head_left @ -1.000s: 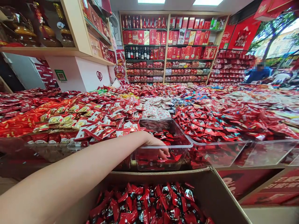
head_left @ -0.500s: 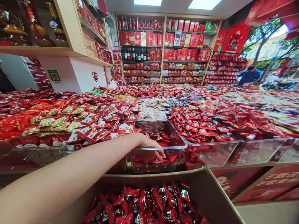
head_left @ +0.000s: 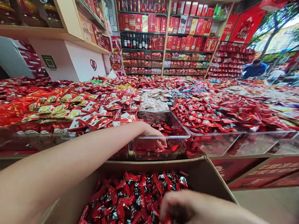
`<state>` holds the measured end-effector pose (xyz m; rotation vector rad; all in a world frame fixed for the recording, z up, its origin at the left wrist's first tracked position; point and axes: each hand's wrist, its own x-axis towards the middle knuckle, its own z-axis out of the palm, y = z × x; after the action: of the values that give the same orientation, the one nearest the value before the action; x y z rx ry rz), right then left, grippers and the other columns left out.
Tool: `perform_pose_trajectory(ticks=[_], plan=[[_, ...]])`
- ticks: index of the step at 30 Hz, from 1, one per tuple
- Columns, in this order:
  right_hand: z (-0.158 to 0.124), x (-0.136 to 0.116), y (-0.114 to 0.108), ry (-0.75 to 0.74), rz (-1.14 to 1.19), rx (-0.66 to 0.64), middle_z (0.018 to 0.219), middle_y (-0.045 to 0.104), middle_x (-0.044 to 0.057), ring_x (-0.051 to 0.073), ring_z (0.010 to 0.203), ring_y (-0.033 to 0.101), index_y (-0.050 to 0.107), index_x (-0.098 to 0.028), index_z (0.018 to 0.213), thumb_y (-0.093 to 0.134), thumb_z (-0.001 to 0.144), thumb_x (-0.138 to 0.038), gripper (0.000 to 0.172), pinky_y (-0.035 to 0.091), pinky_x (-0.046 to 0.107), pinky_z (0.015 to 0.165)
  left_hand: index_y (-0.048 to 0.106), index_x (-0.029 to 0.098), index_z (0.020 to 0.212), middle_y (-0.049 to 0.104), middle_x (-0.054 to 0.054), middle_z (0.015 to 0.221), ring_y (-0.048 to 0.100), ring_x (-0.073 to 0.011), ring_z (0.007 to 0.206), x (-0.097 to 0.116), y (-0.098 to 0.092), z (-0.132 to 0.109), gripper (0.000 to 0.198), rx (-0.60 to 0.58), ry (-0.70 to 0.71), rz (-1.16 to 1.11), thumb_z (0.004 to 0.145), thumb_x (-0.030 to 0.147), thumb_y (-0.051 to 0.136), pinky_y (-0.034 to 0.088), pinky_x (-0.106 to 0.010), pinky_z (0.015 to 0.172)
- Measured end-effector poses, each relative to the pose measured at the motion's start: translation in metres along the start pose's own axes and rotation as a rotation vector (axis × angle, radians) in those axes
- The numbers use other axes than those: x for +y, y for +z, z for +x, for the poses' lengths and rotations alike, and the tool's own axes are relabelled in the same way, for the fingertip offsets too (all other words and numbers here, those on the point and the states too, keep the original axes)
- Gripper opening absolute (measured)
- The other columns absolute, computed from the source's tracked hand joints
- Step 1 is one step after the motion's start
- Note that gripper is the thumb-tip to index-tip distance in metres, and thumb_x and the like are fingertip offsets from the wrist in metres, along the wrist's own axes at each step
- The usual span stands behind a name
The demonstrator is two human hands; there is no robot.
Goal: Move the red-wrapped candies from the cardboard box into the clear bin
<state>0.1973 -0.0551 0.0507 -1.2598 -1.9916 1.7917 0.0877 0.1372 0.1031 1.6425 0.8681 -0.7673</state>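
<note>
My left hand (head_left: 157, 138) reaches over the rim into a clear plastic bin (head_left: 161, 137). Through the front wall its fingers show pointing down and slightly apart, touching red-wrapped candies (head_left: 171, 147) low in the bin; no candy shows in its grasp. Below stands an open cardboard box (head_left: 211, 174), holding a heap of the same kind of red and black wrapped candies (head_left: 135, 194). Over the right part of this heap is my right hand (head_left: 179, 202), bent at the fingers and smeared by motion. Whether it grips any candies is not visible.
Candy bins (head_left: 215, 143) line the counter on both sides, piled with small packets. White packets (head_left: 154, 99) lie behind the clear bin. Shelves (head_left: 165, 46) of bottles and red boxes stand at the back. A person in blue (head_left: 254, 69) is at the far right.
My right hand has come in from the lower right over the cardboard box. My left hand stays in the bin. The view has tilted down, so the background sits higher.
</note>
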Motion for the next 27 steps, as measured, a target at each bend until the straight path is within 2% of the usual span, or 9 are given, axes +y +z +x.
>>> perform_pose_trajectory(ticks=[5, 7, 9, 12, 14, 16, 19, 23, 27], plan=[[-0.027, -0.074, -0.069, -0.255, -0.093, 0.589, 0.078, 0.053, 0.001, 0.009, 0.065, 0.051, 0.045, -0.020, 0.089, 0.054, 0.066, -0.029, 0.026, 0.040, 0.019, 0.053, 0.055, 0.019, 0.061, 0.042, 0.005, 0.037, 0.035, -0.0101, 0.033, 0.002, 0.001, -0.002, 0.031, -0.033, -0.031, -0.024, 0.059, 0.050, 0.047, 0.031, -0.023, 0.036], [-0.019, -0.091, -0.096, -0.294, -0.194, 0.782, 0.075, 0.053, 0.001, 0.009, 0.061, 0.051, 0.043, -0.020, 0.094, 0.054, 0.065, -0.033, 0.033, 0.040, 0.019, 0.051, 0.056, 0.020, 0.063, 0.043, 0.004, 0.038, 0.037, -0.0109, 0.034, 0.002, 0.001, -0.003, 0.033, -0.037, -0.037, -0.017, 0.059, 0.051, 0.047, 0.032, -0.024, 0.037], [0.002, -0.095, -0.116, -0.257, -0.319, 0.890, 0.072, 0.053, 0.000, 0.009, 0.057, 0.050, 0.041, -0.020, 0.098, 0.056, 0.063, -0.034, 0.041, 0.040, 0.020, 0.049, 0.056, 0.020, 0.066, 0.045, 0.004, 0.040, 0.040, -0.0119, 0.036, 0.001, 0.001, -0.002, 0.033, -0.032, -0.032, -0.003, 0.059, 0.051, 0.047, 0.034, -0.024, 0.037], [0.042, -0.084, -0.136, -0.116, -0.499, 0.898, 0.070, 0.054, 0.001, 0.009, 0.054, 0.050, 0.045, -0.018, 0.092, 0.060, 0.058, -0.033, 0.040, 0.038, 0.019, 0.046, 0.056, 0.020, 0.068, 0.049, 0.003, 0.043, 0.045, -0.0136, 0.040, 0.001, 0.000, -0.001, 0.033, -0.015, -0.020, 0.023, 0.060, 0.050, 0.047, 0.037, -0.025, 0.039], [0.063, -0.075, -0.141, -0.011, -0.589, 0.885, 0.070, 0.055, 0.002, 0.010, 0.056, 0.050, 0.048, -0.015, 0.083, 0.062, 0.054, -0.032, 0.036, 0.037, 0.019, 0.047, 0.056, 0.019, 0.069, 0.051, 0.002, 0.045, 0.047, -0.0148, 0.042, 0.001, -0.001, 0.000, 0.033, -0.013, -0.024, 0.039, 0.060, 0.050, 0.048, 0.038, -0.026, 0.040], [0.076, -0.068, -0.142, 0.044, -0.627, 0.886, 0.073, 0.056, 0.002, 0.010, 0.058, 0.050, 0.049, -0.015, 0.085, 0.064, 0.050, -0.030, 0.042, 0.037, 0.019, 0.048, 0.056, 0.020, 0.070, 0.053, 0.001, 0.046, 0.048, -0.0157, 0.043, 0.001, -0.002, 0.001, 0.032, -0.020, -0.030, 0.049, 0.060, 0.049, 0.048, 0.040, -0.027, 0.041], [0.081, -0.063, -0.139, 0.088, -0.584, 0.806, 0.074, 0.057, 0.001, 0.009, 0.055, 0.050, 0.048, -0.016, 0.092, 0.063, 0.050, -0.029, 0.046, 0.037, 0.018, 0.046, 0.056, 0.020, 0.069, 0.054, 0.001, 0.047, 0.050, -0.0164, 0.043, -0.001, -0.004, 0.004, 0.029, -0.023, -0.024, 0.059, 0.060, 0.047, 0.049, 0.041, -0.028, 0.041], [0.082, -0.059, -0.137, 0.170, -0.617, 0.735, 0.064, 0.056, -0.001, 0.009, 0.050, 0.047, 0.053, -0.017, 0.078, 0.062, 0.048, -0.029, 0.034, 0.034, 0.018, 0.041, 0.056, 0.019, 0.067, 0.055, 0.000, 0.047, 0.051, -0.0170, 0.043, -0.004, -0.008, 0.007, 0.027, 0.005, 0.015, 0.079, 0.060, 0.044, 0.051, 0.042, -0.029, 0.041], [0.084, -0.058, -0.138, 0.168, -0.604, 0.702, 0.059, 0.054, -0.001, 0.007, 0.046, 0.044, 0.054, -0.016, 0.069, 0.061, 0.049, -0.028, 0.025, 0.033, 0.017, 0.039, 0.057, 0.018, 0.064, 0.056, -0.001, 0.046, 0.051, -0.0173, 0.042, -0.006, -0.008, 0.005, 0.024, 0.085, 0.082, 0.109, 0.059, 0.041, 0.054, 0.042, -0.029, 0.041]])
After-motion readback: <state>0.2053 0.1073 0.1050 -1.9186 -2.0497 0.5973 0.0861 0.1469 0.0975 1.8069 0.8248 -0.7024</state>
